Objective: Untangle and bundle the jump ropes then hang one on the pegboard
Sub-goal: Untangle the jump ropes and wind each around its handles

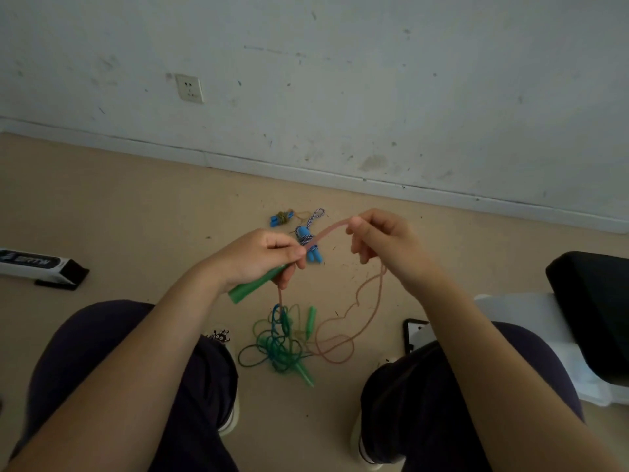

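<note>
My left hand (269, 257) grips a green jump-rope handle (253, 288) and pinches a pink rope (332, 229). My right hand (381, 241) pinches the same pink rope higher up, so a short arc spans between the hands. The rest of the pink rope (340, 338) loops down to the floor. A tangle of green and blue ropes (277, 345) with green handles lies on the floor between my legs. Farther off lie a bundled blue-handled rope with a striped cord (308, 238) and a smaller bundle with blue handles (282, 218). No pegboard is in view.
A white wall with a socket (189, 87) runs along the back. A long box (37, 267) lies on the floor at the left. A black seat (592, 308) and a white sheet are at the right, with a dark tablet-like object (413, 333) beside my right knee.
</note>
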Demonstrator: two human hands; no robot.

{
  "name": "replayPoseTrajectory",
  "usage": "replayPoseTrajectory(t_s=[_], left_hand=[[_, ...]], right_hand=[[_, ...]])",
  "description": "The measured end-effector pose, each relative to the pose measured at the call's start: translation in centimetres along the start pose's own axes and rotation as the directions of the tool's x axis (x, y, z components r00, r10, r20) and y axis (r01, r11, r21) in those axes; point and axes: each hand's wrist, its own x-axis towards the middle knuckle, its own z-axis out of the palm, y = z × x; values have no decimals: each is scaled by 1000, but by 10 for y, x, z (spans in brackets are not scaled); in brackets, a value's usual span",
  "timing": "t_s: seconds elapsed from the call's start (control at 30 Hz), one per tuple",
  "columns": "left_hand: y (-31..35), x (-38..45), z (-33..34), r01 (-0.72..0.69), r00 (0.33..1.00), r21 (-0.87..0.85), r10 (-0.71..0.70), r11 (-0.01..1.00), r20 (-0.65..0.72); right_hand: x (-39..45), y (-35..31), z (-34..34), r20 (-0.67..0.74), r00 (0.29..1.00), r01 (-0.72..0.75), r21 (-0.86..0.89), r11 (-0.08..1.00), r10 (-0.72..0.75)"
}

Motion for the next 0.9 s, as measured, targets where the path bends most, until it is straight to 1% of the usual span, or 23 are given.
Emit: replayPoseTrajectory(t_s=[0.1,0.17,0.2,0.27,0.37,0.4,0.43,0.5,0.57,0.63,0.7,0.77,0.83,0.9], left_hand=[[2,0,8,-14,999,-13,14,1000,39],[3,0,12,-22,998,10,21,1000,63],[4,-1,12,-22,997,27,20,999,74],[6,-1,12,-16,995,37,12,999,98],[5,-1,6,24,992,13,-25,1000,123],[5,-1,4,31,992,7,-31,1000,122],[5,-2,3,30,993,7,-30,1000,117],[4,-4,3,7,996,23,-9,1000,87],[5,-3,7,-27,999,-18,27,999,43],[6,-2,10,-27,1000,-131,29,991,7],[7,-1,12,-17,1000,-248,19,969,3],[7,-1,12,-9,999,-312,19,950,28],[6,-1,11,-4,998,-324,22,946,52],[6,-1,10,-1,998,-306,21,952,62]], right_hand=[[-3,3,14,125,992,-15,-25,1000,18],[-3,5,20,190,981,-10,-101,995,29],[-3,4,20,198,980,1,-131,991,25],[-2,2,20,141,990,31,-152,988,-9],[0,0,14,-67,997,32,-166,986,-44],[1,0,12,-107,993,21,-178,984,-40],[1,0,10,-119,992,7,-190,982,-31],[-1,0,10,-91,996,-7,-192,981,-11],[-4,-2,13,-98,993,42,-211,977,-63],[-6,-6,15,-112,982,120,-234,965,-149],[-7,-9,17,-49,981,171,-227,959,-187],[-10,-10,21,72,981,190,-235,953,-178],[-11,-10,26,155,974,192,-195,962,-163],[-10,-10,27,165,977,157,-145,977,-132]])
